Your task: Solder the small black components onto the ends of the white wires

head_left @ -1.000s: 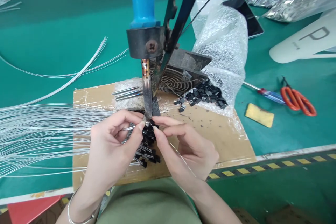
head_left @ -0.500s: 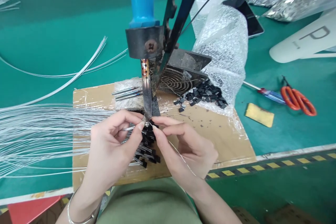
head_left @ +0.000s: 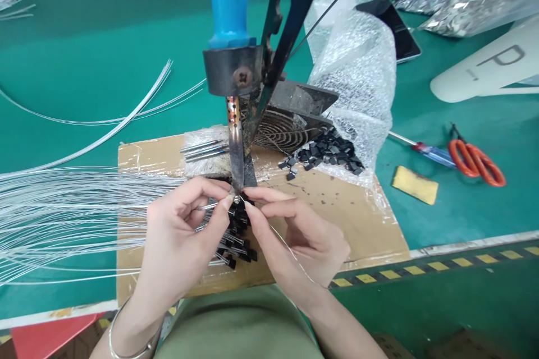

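Observation:
A blue-handled soldering iron (head_left: 229,8) hangs tip down in a black stand (head_left: 280,39). Just below its tip, my left hand (head_left: 183,235) pinches a thin white wire (head_left: 208,207) between thumb and index finger. The wire's small metal end lies at the tip; whether they touch I cannot tell. From the other side, my right hand (head_left: 301,235) pinches a thin solder wire (head_left: 290,249), its short end pointing at the same spot and its tail trailing over the palm. Beneath both hands lie several wires with black ends (head_left: 236,247), partly hidden.
Cardboard (head_left: 362,224) covers the green bench under the work. Behind are a fan (head_left: 282,129), a pile of black pieces (head_left: 328,151) and bubble wrap (head_left: 353,67). At right lie a yellow sponge (head_left: 415,184), a screwdriver (head_left: 433,154) and orange-handled scissors (head_left: 475,160). Many white wires (head_left: 63,219) spread left.
Both hands hold nearly the same pose at the iron tip. The view has shifted very slightly; nothing was picked up or let go.

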`<state>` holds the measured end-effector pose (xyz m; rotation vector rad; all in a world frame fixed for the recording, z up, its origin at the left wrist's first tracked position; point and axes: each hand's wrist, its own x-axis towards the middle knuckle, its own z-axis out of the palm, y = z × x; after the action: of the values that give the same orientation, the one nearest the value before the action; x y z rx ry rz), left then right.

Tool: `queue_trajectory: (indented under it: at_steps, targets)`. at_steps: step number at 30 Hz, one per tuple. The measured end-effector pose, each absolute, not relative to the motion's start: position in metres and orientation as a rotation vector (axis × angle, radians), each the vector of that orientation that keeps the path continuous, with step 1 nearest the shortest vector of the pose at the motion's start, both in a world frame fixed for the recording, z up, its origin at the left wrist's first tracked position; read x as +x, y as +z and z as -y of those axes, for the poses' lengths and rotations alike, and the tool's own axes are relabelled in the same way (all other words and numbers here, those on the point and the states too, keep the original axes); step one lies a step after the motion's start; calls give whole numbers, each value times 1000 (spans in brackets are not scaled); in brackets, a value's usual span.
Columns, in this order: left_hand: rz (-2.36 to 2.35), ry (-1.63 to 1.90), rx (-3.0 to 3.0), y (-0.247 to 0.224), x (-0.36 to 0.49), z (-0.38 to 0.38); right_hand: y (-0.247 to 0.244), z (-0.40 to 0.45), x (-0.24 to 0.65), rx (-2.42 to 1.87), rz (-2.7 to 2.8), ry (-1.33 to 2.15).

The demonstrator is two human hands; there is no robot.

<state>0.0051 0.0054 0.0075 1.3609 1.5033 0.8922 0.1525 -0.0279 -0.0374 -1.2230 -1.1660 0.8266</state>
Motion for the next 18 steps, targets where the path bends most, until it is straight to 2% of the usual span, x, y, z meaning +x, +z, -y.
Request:
queue_trajectory:
  at_steps: [18]
  targets:
    - [-1519,889,1364,5,3,-5,-39,27,153,-1210,1160,855]
